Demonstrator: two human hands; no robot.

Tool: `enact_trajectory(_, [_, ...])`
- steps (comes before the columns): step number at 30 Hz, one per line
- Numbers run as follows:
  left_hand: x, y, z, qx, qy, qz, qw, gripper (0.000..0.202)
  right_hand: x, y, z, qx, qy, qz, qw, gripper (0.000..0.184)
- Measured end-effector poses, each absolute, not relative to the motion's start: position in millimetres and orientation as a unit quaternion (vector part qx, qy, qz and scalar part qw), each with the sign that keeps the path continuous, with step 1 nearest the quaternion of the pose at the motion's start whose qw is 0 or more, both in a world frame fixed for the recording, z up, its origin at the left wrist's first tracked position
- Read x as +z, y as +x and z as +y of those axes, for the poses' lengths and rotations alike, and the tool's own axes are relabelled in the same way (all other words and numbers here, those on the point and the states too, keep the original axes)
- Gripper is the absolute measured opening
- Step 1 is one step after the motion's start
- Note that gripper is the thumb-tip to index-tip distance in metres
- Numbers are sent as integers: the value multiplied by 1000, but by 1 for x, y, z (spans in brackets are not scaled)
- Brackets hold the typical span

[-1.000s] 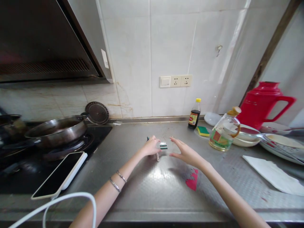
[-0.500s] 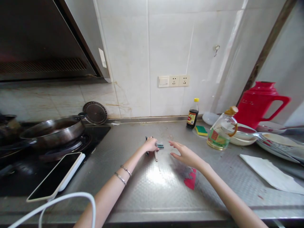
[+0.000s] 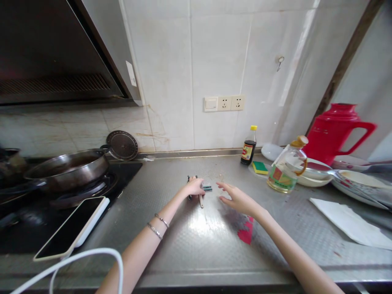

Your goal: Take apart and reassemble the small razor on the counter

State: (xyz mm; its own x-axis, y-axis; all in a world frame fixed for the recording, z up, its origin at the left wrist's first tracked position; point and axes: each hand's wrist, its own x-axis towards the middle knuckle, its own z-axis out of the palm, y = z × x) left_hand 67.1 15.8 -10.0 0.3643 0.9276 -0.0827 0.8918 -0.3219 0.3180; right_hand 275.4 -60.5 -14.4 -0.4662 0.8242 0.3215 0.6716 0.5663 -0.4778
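My left hand (image 3: 195,188) is low over the steel counter, its fingers closed around small items that it mostly covers. A short beige handle (image 3: 201,201) sticks out below the fingers, and a teal-and-dark striped piece (image 3: 207,188) shows just right of them. Something black peeks out on the hand's left side; its kind is hidden. My right hand (image 3: 234,197) hovers to the right with fingers apart and nothing in it. A torn red patch (image 3: 245,234) lies on the counter beneath my right wrist.
On the left are a phone (image 3: 72,228) with a white cable, and a steel pan (image 3: 72,165) on the stove. Toward the right stand a soy sauce bottle (image 3: 248,150), a sponge (image 3: 259,167), an oil jug (image 3: 283,175), a red thermos (image 3: 329,134) and a white paper (image 3: 349,222).
Both hands stay almost where they were. The right hand has shifted very slightly left, and the view has moved a little.
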Motion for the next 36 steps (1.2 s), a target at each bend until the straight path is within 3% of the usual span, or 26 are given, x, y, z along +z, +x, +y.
enact_trajectory(6, [-2, 51, 16, 160, 813, 533, 169, 41, -10, 267, -53, 147, -460, -831, 277, 50])
enact_trajectory(13, [9, 21, 12, 241, 774, 557, 179, 11, 5, 259, -30, 128, -497, -806, 296, 27])
enact_trajectory(23, [-12, 12, 6, 148, 736, 643, 150, 28, -3, 234, -2, 160, -512, -729, 426, 26])
enact_trajectory(28, [-10, 20, -3, 88, 721, 681, 92, 37, -12, 231, -13, 116, -549, -749, 353, 24])
enact_trajectory(36, [-18, 26, -4, 92, 717, 686, 81, 28, -10, 229, -20, 75, -566, -767, 295, 26])
